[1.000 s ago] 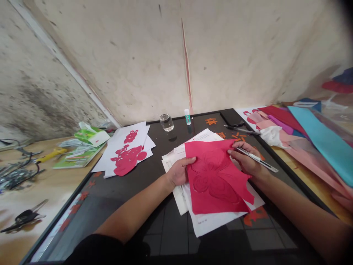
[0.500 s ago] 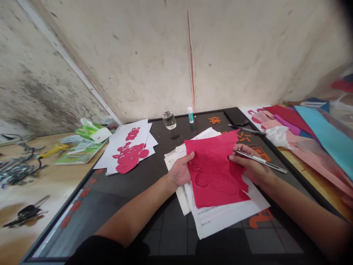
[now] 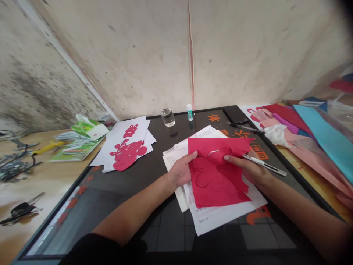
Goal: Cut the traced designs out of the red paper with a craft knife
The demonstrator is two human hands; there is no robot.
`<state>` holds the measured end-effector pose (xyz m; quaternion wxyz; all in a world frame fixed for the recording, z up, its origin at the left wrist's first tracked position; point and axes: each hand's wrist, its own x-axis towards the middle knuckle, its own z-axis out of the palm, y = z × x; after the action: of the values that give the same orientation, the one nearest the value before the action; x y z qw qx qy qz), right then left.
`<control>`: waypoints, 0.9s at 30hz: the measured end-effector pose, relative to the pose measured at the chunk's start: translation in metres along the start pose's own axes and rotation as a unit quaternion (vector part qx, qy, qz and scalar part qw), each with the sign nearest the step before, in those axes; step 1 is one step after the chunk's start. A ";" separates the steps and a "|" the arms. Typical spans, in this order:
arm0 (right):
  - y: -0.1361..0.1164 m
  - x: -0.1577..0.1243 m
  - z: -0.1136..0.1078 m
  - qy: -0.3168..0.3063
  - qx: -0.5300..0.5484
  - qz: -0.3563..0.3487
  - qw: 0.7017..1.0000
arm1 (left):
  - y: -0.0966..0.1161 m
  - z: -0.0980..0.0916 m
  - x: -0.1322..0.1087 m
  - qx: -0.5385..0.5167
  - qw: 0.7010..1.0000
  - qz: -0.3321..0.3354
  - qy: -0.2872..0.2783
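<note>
A sheet of red paper (image 3: 217, 197) with a curved, petal-like outline cut into it is held up between both hands. My left hand (image 3: 183, 170) pinches its left edge with the thumb on top. My right hand (image 3: 252, 167) grips the right side, its thumb pressing on a cut part that is lifted, with a pale gap showing above it. A slim craft knife (image 3: 266, 165) sticks out to the right from the same hand; its front end is hidden. Below the red sheet lie printed white papers (image 3: 205, 222).
White sheets with red paper cut-outs (image 3: 128, 154) lie left. A glass of water (image 3: 168, 117) and a glue stick (image 3: 189, 112) stand at the back. Coloured papers (image 3: 325, 136) are piled right. Scissors (image 3: 22, 210), a green book (image 3: 71, 151) and a black pen (image 3: 244, 127) lie around.
My right thumb has shifted left and inward over the red paper. The cut part beneath it is now raised, opening a gap. The view has moved slightly.
</note>
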<state>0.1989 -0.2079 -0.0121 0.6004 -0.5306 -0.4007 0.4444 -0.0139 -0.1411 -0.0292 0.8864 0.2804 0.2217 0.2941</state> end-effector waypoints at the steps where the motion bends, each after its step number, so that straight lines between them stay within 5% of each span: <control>1: 0.001 0.000 0.000 -0.001 0.004 0.006 1.000 | 0.000 0.000 0.000 -0.001 1.000 -0.001 -0.001; 9: -0.001 0.001 -0.001 0.000 0.010 -0.070 0.997 | 0.001 0.003 -0.003 0.002 1.000 -0.013 -0.006; 18: -0.001 0.000 0.003 0.047 0.020 -0.069 0.996 | -0.004 0.006 -0.006 0.018 0.999 0.003 -0.029; 27: 0.015 0.003 -0.004 0.052 -0.088 -0.114 0.988 | -0.011 0.004 -0.006 0.065 0.997 0.006 -0.043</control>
<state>0.2024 -0.2052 -0.0275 0.6179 -0.5547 -0.4646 0.3075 -0.0120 -0.1538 -0.0322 0.8734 0.3510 0.1999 0.2722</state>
